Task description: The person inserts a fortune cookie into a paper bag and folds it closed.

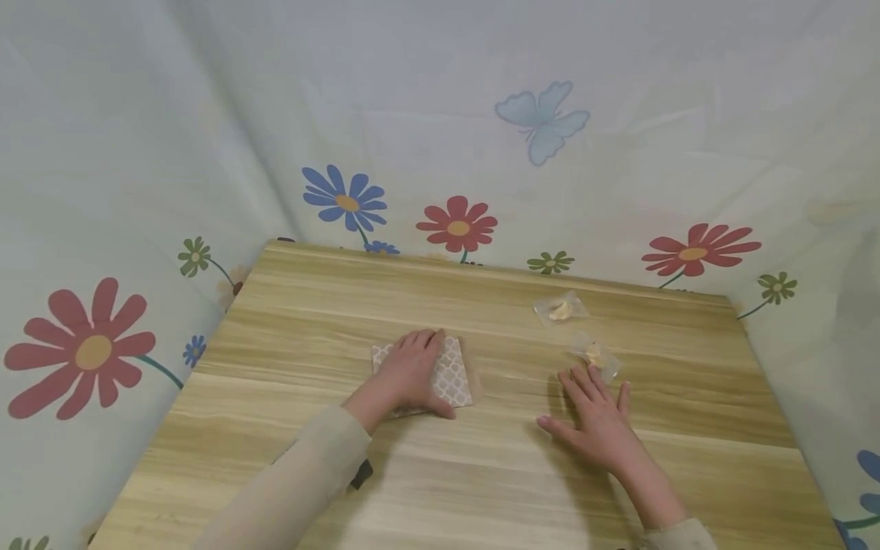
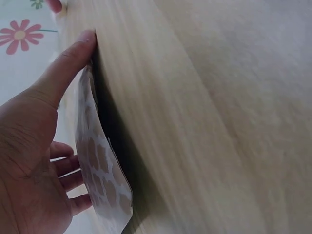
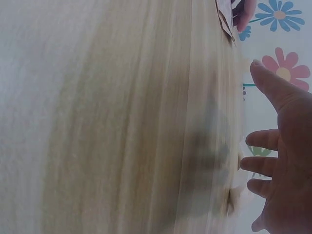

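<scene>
A flat grey-beige paper pouch (image 1: 451,374) with a white lattice pattern lies on the wooden table, left of the middle. Across it spans my left hand (image 1: 409,374), thumb at the near edge and fingers toward the far edge. In the left wrist view the pouch (image 2: 105,175) stands a little tilted, with a dark shadow along its near edge. My right hand (image 1: 601,424) is spread low over the table, palm down, holding nothing. Just beyond its fingertips lies a small clear packet (image 1: 596,355) with a tan piece inside. A similar packet (image 1: 560,309) lies farther back.
The wood-grain table (image 1: 481,481) meets a white curtain (image 1: 426,92) printed with flowers and a butterfly along its back and sides. A small dark object (image 1: 361,474) shows beside the left sleeve.
</scene>
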{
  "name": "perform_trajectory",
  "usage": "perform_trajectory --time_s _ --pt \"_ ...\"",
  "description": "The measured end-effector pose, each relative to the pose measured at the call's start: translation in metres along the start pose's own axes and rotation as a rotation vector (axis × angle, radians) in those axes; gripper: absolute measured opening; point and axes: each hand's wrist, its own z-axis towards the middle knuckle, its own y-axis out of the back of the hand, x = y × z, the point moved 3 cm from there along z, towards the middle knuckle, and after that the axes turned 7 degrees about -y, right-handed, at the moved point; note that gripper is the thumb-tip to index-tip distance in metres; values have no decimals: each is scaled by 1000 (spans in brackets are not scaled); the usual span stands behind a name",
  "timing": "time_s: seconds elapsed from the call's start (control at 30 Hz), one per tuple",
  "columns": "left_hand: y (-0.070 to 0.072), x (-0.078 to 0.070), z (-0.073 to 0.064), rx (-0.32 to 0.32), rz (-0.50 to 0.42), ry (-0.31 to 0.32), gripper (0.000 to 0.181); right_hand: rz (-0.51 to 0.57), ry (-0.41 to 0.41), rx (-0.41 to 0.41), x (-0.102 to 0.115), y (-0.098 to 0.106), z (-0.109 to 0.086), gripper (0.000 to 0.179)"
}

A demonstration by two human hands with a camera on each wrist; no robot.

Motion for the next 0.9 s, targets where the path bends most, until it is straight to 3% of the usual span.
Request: perform_trajectory --time_s 0.27,0.6,0.9 --pt "1 -4 2 4 17 -18 146 -4 -1 -3 -1 1 0 88" --pt "11 -16 0 -17 45 -90 134 -3 0 -8 -1 2 2 87" --pt "12 -11 -4 -52 -60 -68 127 14 4 -7 3 6 3 82"
